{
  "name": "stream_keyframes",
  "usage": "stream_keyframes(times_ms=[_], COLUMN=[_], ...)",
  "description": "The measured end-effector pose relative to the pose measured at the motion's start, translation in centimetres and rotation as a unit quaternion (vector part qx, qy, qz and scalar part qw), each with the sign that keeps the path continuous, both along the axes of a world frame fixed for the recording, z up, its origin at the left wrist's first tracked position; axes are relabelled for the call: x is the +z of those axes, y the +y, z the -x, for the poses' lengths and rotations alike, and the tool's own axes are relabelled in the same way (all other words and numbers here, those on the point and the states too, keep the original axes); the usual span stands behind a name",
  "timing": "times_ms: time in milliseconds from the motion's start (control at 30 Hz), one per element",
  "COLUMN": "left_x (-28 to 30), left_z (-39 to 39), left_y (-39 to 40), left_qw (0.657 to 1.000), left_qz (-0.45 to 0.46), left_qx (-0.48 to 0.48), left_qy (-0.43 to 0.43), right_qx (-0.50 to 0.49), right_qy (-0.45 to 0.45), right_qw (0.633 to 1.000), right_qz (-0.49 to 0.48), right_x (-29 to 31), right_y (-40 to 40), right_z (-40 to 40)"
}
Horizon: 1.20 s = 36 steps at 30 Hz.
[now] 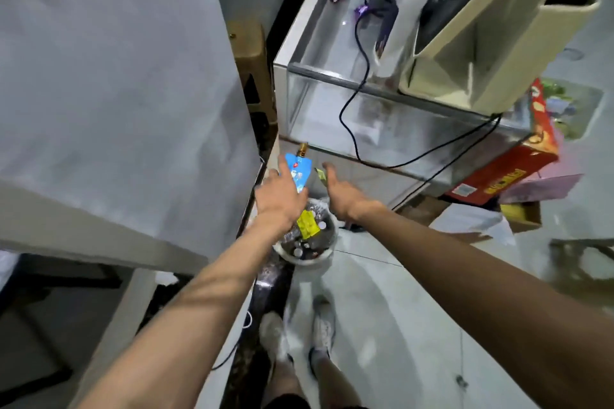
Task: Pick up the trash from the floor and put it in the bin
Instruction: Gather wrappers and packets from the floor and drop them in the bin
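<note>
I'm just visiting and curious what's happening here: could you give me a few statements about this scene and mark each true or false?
1. The left hand holds a blue wrapper. True.
2. The bin is empty. False: it already holds trash, including a yellow packet.
3. Both hands are above the bin. True.
4. The right hand holds a bottle. False: only a small yellowish scrap shows at its fingers.
5. The person is barefoot. False: they wear light shoes.
</note>
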<state>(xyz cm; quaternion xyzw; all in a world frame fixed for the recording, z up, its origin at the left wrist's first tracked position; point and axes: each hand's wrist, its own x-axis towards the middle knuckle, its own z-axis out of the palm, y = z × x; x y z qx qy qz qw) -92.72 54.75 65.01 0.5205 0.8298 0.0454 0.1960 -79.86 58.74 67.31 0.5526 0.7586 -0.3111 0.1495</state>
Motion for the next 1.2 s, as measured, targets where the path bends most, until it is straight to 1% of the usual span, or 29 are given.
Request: stream_keyframes(times_ms=[100, 167, 233, 333, 367, 400, 433, 467, 500, 533, 600, 633, 667, 733, 800, 867, 933, 1000, 1067, 1200], left_x=[-5.8, -9.8, -13.8, -19.6, -21.0, -22.7, -24.0, -25.7, -27.1, -28.6, -31.1, -31.6, -32.2, -31.7, -30.9, -28.8, -25.7, -22.8, -20.1, -14.6], left_z=[0.1, 0.6, 1.0, 1.6, 1.7, 1.7, 1.4, 1.2, 1.1, 0.9, 0.7, 0.7, 1.0, 1.7, 3.1, 4.3, 5.4, 6.0, 5.8, 4.9], left_y=[0.3, 0.5, 0.6, 1.1, 1.3, 1.8, 2.1, 2.6, 3.0, 3.4, 3.8, 3.8, 3.7, 3.5, 3.7, 4.4, 5.6, 7.0, 8.3, 9.8], left_qw=[1.000, 0.999, 0.999, 0.998, 0.997, 0.995, 0.988, 0.976, 0.962, 0.949, 0.943, 0.946, 0.944, 0.932, 0.935, 0.954, 0.972, 0.982, 0.986, 0.986], left_qz=[0.012, 0.018, 0.016, 0.006, 0.005, 0.003, 0.006, 0.011, 0.031, 0.066, 0.155, 0.187, 0.207, 0.228, 0.219, 0.193, 0.164, 0.139, 0.129, 0.138], left_qx=[0.010, 0.021, 0.029, 0.058, 0.077, 0.097, 0.119, 0.142, 0.163, 0.179, 0.163, 0.147, 0.137, 0.133, 0.123, 0.086, 0.039, 0.006, -0.011, -0.042], left_qy=[-0.021, -0.025, -0.013, 0.004, -0.005, -0.038, -0.098, -0.165, -0.216, -0.249, -0.244, -0.221, -0.215, -0.249, -0.252, -0.214, -0.163, -0.125, -0.105, -0.088], right_qx=[-0.029, -0.043, -0.057, -0.104, -0.123, -0.155, -0.185, -0.202, -0.212, -0.219, -0.257, -0.259, -0.249, -0.221, -0.169, -0.102, -0.069, -0.039, -0.028, -0.006], right_qy=[0.013, 0.038, 0.058, 0.095, 0.102, 0.119, 0.132, 0.141, 0.146, 0.137, 0.137, 0.126, 0.112, 0.097, 0.068, 0.036, 0.023, 0.009, 0.007, -0.005], right_qw=[0.999, 0.998, 0.997, 0.989, 0.986, 0.979, 0.972, 0.967, 0.964, 0.964, 0.953, 0.954, 0.958, 0.966, 0.978, 0.989, 0.993, 0.994, 0.995, 0.997], right_qz=[0.016, 0.019, 0.008, 0.037, 0.048, 0.056, 0.054, 0.056, 0.063, 0.062, 0.081, 0.086, 0.091, 0.098, 0.107, 0.098, 0.092, 0.097, 0.096, 0.073], right_x=[-6.3, -10.9, -15.4, -21.5, -23.3, -25.1, -27.7, -31.1, -35.8, -38.7, -42.0, -41.7, -40.0, -34.3, -31.4, -29.6, -28.1, -26.6, -24.9, -19.1], right_y=[1.0, 1.1, 1.2, 1.6, 1.6, 1.8, 1.9, 2.2, 2.5, 2.5, 2.4, 2.6, 2.8, 3.3, 4.1, 5.5, 6.9, 7.8, 8.2, 8.9], right_z=[0.6, 1.2, 1.7, 2.7, 2.9, 3.2, 3.0, 2.7, 2.0, 1.5, 0.6, 0.3, 0.3, 0.9, 0.9, 0.9, 1.4, 1.7, 2.0, 2.2])
